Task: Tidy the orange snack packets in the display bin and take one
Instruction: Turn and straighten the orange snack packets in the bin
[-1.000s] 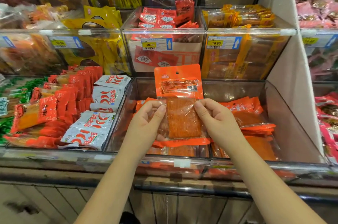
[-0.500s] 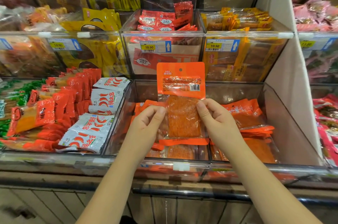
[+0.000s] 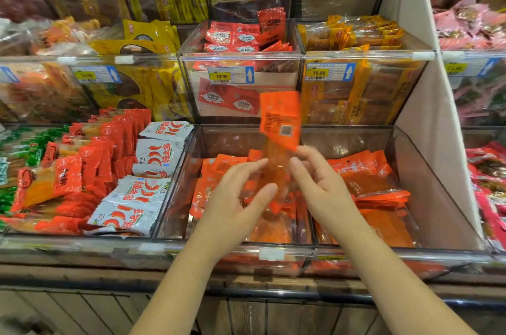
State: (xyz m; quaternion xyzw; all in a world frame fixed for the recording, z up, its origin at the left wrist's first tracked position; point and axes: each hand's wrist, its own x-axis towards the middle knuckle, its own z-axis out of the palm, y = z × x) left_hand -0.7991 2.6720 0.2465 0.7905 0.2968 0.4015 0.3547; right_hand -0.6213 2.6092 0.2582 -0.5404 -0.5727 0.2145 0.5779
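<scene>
One orange snack packet [image 3: 280, 118] stands upright above the clear display bin [image 3: 427, 187], turned partly edge-on and blurred by motion. My right hand [image 3: 317, 181] pinches its see-through lower part between thumb and fingers. To the packet's left is my left hand [image 3: 238, 195], its fingers spread and nearly straight, the fingertips at the packet's left edge. Under both hands several more orange packets [image 3: 367, 170] lie in loose, uneven piles in the bin, some leaning at the left side.
White chilli-print packets [image 3: 153, 154] and red packets [image 3: 82, 165] fill the bin to the left. Upper bins hold red sachets [image 3: 235, 36] and yellow-orange packets [image 3: 353, 33] behind 10.90 price tags. A white divider wall [image 3: 427, 104] bounds the right side.
The packet has turned from facing me flat to a narrow, angled view and shifted right. My left hand has loosened its pinch and opened; my right hand still holds the packet.
</scene>
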